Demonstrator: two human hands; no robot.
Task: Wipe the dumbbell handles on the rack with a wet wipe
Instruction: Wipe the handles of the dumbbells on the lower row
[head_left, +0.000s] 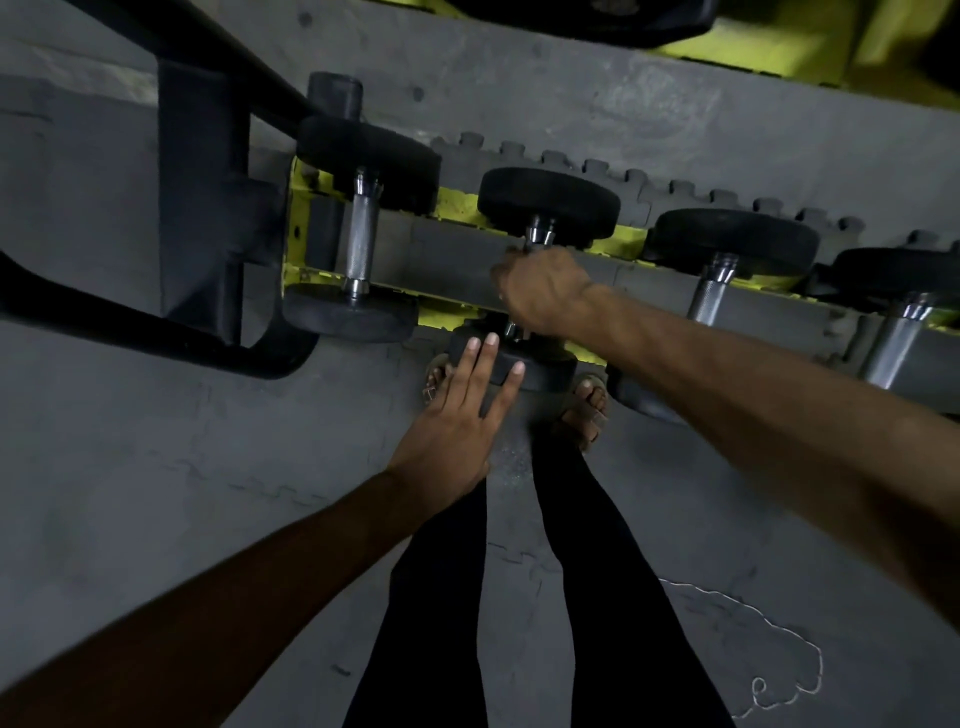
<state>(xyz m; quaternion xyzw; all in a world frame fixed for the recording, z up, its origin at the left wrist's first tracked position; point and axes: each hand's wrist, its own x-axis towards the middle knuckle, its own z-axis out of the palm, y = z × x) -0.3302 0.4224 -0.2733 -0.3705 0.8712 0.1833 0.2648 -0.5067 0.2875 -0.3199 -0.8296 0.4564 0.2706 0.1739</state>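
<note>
Several black dumbbells with steel handles lie across a yellow and grey rack (457, 270). My right hand (540, 293) is curled round the handle of the second dumbbell (548, 202), hiding most of that handle. No wet wipe shows; it may be hidden under the fingers. My left hand (462, 410) lies flat with straight fingers on the near weight head (540, 371) of the same dumbbell. The first dumbbell's bare knurled handle (359, 234) is to the left. Two more handles (709, 291) (896, 338) lie to the right.
A black frame leg and curved tube (202, 208) stand at the rack's left end. My legs in black trousers and sandalled feet (587, 410) stand just before the rack on the grey interlocking floor mat (208, 493). A thin cord (769, 654) lies on the floor at lower right.
</note>
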